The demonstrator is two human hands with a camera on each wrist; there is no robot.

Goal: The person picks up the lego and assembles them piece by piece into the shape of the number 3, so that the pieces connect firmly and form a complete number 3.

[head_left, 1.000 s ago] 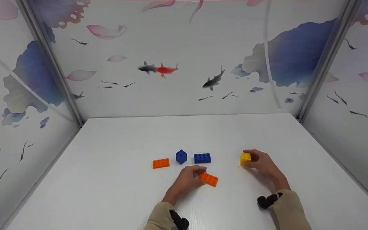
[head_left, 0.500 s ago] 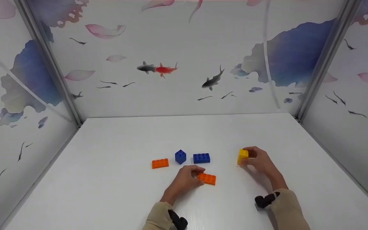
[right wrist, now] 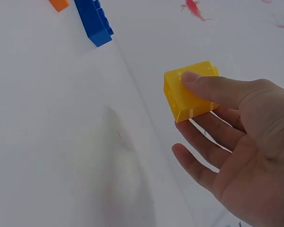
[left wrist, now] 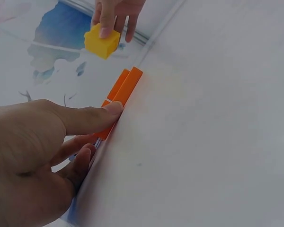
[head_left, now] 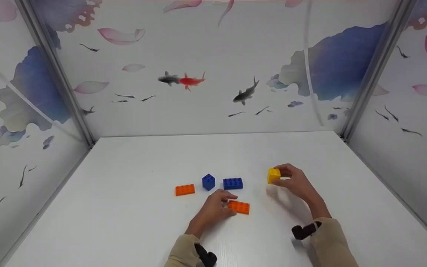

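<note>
My right hand (head_left: pixel 298 183) pinches a yellow brick (head_left: pixel 274 175) above the white table, its shadow lying apart below. In the right wrist view the thumb presses one face of the yellow brick (right wrist: pixel 191 90), with fingers behind it and the lower ones spread. My left hand (head_left: pixel 215 207) holds the near end of an orange brick (head_left: pixel 239 207) at the table. The left wrist view shows the thumb on this orange brick (left wrist: pixel 125 90); its fingers' contact on the far side is partly hidden.
Behind the left hand stand an upright blue brick (head_left: pixel 208 182) and a lying blue brick (head_left: pixel 232 183). Another orange brick (head_left: pixel 185 190) lies to their left. Printed walls enclose the white table (head_left: pixel 143 159) at the back and both sides.
My right hand has lifted the yellow brick and carried it left and away from me. The orange brick at my left hand has turned slightly; that hand has barely moved.
</note>
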